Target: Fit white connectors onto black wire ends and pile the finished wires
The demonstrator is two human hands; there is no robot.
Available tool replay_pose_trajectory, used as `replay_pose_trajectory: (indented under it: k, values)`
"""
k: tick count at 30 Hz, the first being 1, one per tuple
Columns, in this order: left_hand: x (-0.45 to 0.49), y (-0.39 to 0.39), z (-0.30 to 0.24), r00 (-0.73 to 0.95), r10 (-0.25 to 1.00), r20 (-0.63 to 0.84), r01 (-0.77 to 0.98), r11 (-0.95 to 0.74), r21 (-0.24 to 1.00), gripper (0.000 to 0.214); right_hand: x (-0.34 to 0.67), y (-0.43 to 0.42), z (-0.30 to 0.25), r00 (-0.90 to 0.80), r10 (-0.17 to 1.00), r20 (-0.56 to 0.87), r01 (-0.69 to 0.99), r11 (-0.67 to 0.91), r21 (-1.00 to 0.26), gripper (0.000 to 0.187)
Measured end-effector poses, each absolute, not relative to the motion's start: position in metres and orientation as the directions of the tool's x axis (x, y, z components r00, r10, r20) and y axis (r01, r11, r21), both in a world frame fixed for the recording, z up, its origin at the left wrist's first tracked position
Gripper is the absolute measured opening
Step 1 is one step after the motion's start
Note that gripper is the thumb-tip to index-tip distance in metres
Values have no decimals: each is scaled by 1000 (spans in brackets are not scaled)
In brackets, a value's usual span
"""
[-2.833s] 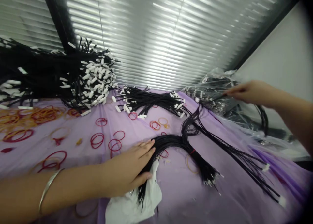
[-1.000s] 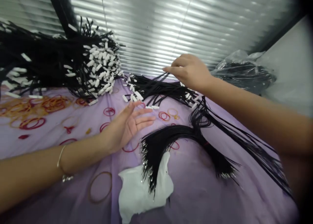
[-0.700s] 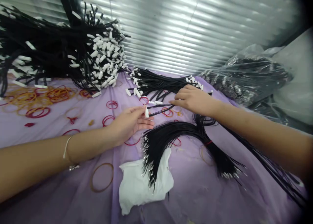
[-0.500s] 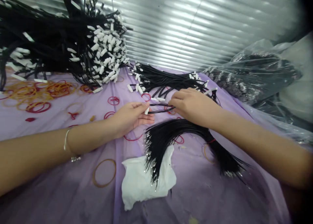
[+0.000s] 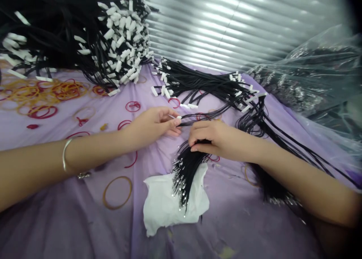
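Thumb and fingers of my left hand (image 5: 160,125) pinch the white connector (image 5: 178,117) at the end of a few thin black wires (image 5: 198,117), which stretch away to the right. My right hand (image 5: 210,138) lies over a bundle of black wires with bare silvery tips (image 5: 188,168). Its fingers are curled round the top of that bundle; how many wires they grip is hidden. The bundle's near end rests on a crumpled white cloth (image 5: 158,206), and its other end comes out beneath my right forearm.
A big heap of black cables with white connectors (image 5: 121,43) fills the back left. Behind my hands lies a smaller cable pile (image 5: 198,79). Rubber bands (image 5: 62,91) are scattered over the purple cloth (image 5: 113,236). Clear plastic bags (image 5: 319,77) stand right, against the corrugated metal wall (image 5: 203,25).
My right hand has left the thin wires by my left hand and come nearer, down onto the silver-tipped bundle. My left hand keeps the connector. The view has shifted slightly.
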State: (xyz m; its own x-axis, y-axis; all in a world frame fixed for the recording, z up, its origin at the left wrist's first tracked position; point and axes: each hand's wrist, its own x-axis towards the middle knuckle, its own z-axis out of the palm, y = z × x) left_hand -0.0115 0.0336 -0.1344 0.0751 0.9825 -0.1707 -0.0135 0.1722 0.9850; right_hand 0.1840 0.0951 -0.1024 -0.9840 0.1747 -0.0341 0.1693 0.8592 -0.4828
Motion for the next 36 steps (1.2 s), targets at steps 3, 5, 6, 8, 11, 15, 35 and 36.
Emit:
replay_pose_trajectory:
  k: [3,5,6,8,11,15,35,36]
  values:
    - [-15,29,-135,137,990,15,254,-50,966,10,188,91,-103,-983,182,6,151,834,-530,10]
    - [-17,25,-134,216,966,144,524,-239,818,14,189,90,-105,-977,206,56,143,826,-545,10]
    - [-18,24,-134,260,948,186,626,-312,714,17,189,90,-106,-974,212,83,134,829,-544,12]
    - [-20,24,-134,337,919,205,739,-393,547,24,189,90,-108,-970,207,128,106,833,-543,17]
    - [-24,26,-136,368,912,180,802,-410,434,31,187,89,-110,-969,190,161,69,828,-556,14]
    - [-28,28,-137,288,943,169,805,-334,491,35,185,86,-110,-949,218,226,58,830,-555,10]
    - [-3,16,-136,213,936,-279,-224,325,919,10,186,87,-106,-734,678,37,415,491,-766,15]
    - [-4,16,-136,217,936,-277,-222,323,920,9,186,87,-105,-734,678,44,412,495,-765,16]
